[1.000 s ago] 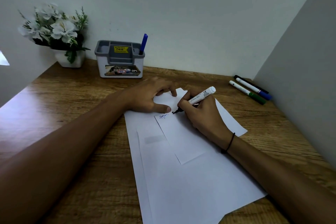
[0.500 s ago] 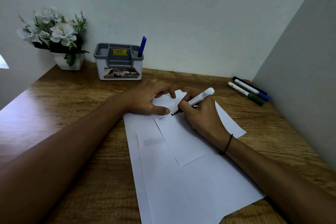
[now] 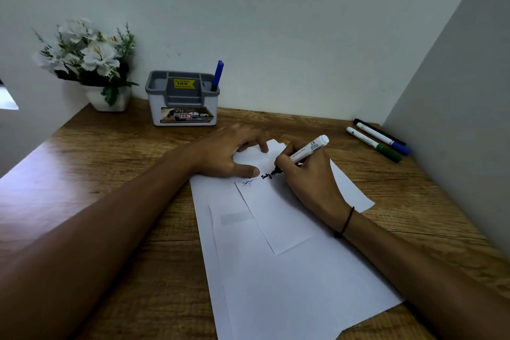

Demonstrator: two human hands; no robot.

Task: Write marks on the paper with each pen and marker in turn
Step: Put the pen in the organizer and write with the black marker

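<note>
- Right now my right hand [image 3: 309,174] pinches the black marker [image 3: 305,152] in a curled writing grip, tip down on the small paper slip [image 3: 276,215] near the middle of the bench [image 3: 110,174].
- My left hand [image 3: 229,154] lies spread and flat, fingers pressing the slip's far end so it cannot skid.
- To do this stroke well, I judge the tip should keep light, even pressure and stay on the slip, finishing the black word [image 3: 266,175] beside the blue scribble [image 3: 247,182] without overlapping it.
- Count: two marks on the slip, one blue, one black and unfinished.
- Three more pens lie together near the far right corner: a green-capped marker [image 3: 374,144], a blue-capped marker [image 3: 382,138] and a black pen [image 3: 397,139].
- One blue pen [image 3: 218,76] stands in the single grey holder [image 3: 182,98] at the far edge.
- Larger paper sheets [image 3: 289,284] lie beneath; I cannot tell how many.
</note>
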